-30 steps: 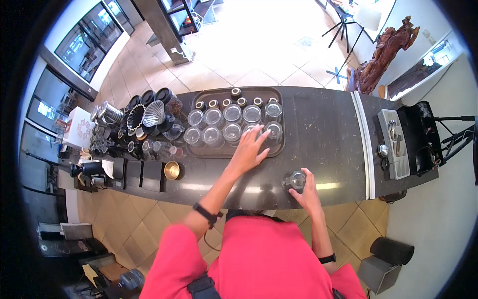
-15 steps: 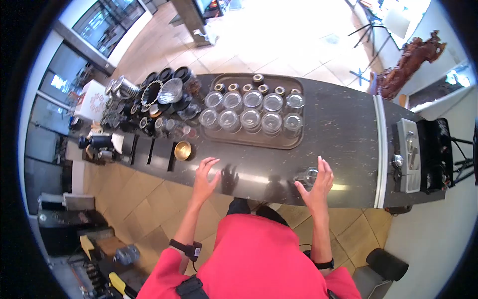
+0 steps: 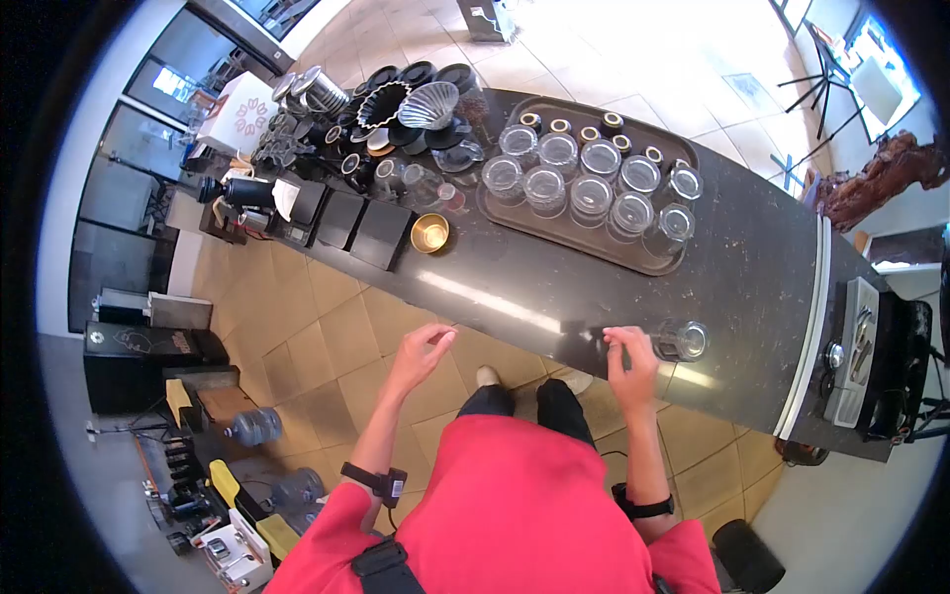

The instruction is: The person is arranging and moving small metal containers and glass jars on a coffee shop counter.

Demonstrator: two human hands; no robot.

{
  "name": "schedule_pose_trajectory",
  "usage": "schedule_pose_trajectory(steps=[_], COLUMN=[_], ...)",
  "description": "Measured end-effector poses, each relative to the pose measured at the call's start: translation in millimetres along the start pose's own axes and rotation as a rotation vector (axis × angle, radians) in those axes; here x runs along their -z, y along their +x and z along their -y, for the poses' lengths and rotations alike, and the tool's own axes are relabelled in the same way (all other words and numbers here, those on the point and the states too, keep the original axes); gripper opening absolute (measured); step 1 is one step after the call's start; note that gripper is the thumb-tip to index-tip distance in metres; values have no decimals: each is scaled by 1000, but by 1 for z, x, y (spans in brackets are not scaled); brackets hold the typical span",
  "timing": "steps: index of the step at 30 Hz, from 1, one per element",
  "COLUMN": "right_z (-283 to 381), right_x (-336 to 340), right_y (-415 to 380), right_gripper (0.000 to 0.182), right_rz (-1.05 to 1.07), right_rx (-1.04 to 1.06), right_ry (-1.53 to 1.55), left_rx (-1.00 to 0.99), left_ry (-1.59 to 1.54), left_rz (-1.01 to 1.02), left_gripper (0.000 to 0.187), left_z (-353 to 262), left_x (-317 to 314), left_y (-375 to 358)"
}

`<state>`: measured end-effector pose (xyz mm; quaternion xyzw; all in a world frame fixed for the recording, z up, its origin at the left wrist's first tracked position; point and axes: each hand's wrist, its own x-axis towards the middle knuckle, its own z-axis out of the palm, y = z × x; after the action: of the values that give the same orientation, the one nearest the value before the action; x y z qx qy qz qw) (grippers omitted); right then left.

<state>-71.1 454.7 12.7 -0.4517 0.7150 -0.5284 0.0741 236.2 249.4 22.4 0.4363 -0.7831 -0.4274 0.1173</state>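
Note:
My left hand (image 3: pixel 421 358) hangs just off the front edge of the dark counter (image 3: pixel 757 282), holding nothing. Its fingers are loosely bent, with the thumb close to them. Over the edge further right is my right hand (image 3: pixel 631 364), also bare, fingers half curled and a little apart from the thumb. Just to its right a clear glass jar (image 3: pixel 683 340) stands on the counter, not held. Beyond both hands lies a brown tray (image 3: pixel 633 259) with several upturned clear glasses (image 3: pixel 592 198) and a row of small metal-topped jars (image 3: pixel 559 126).
A gold bowl (image 3: pixel 429 234) sits by black boxes (image 3: pixel 380 236) on the left. Behind it crowd glass drippers (image 3: pixel 428 105), pots and cups, near a white box (image 3: pixel 240 114). To the right are a white rail (image 3: pixel 808 327) and a utensil tray (image 3: pixel 851 351).
My right hand has come away from the glass jar, leftward, and its fingers have curled. My left hand has dropped back off the counter, fingers closer together. The view has turned and shifted.

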Motion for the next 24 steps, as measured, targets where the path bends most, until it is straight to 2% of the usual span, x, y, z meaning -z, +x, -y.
schedule_pose_trajectory(steps=[1, 3, 6, 8, 13, 17, 20, 22, 24], right_z=[-1, -4, -1, 0, 13, 31, 34, 45, 58], right_x=[-7, -24, -45, -62, -113, -152, -177, -194, -208], right_y=[-4, -16, -32, -45, -92, -122, -133, -130, -124], right_gripper=[20, 18, 21, 25, 34, 35, 36, 37, 36], right_rz=[96, 139, 376, 427, 563, 650, 774, 946, 985], right_rx=[-33, -27, -254, -232, -198, -240, -252, -271, -257], right_ry=[11, 17, 77, -44, -400, -401, -337, -287, -265], left_rx=[-6, -10, -21, -30, 90, 80, 133, 167, 181], left_ry=[2, -3, -45, -94, -175, -233, -289, -301, -301], left_rz=[-1, -13, -39, -53, -104, -140, -157, -219, -254], left_gripper=[24, 24, 23, 23, 23, 24, 24, 24, 24], left_z=[4, 12, 32, 52, 115, 168, 199, 211, 218], left_x=[4, 14, 29, 43, 75, 103, 125, 143, 159], left_y=[-2, -8, -21, -34, -76, -112, -134, -147, -157])
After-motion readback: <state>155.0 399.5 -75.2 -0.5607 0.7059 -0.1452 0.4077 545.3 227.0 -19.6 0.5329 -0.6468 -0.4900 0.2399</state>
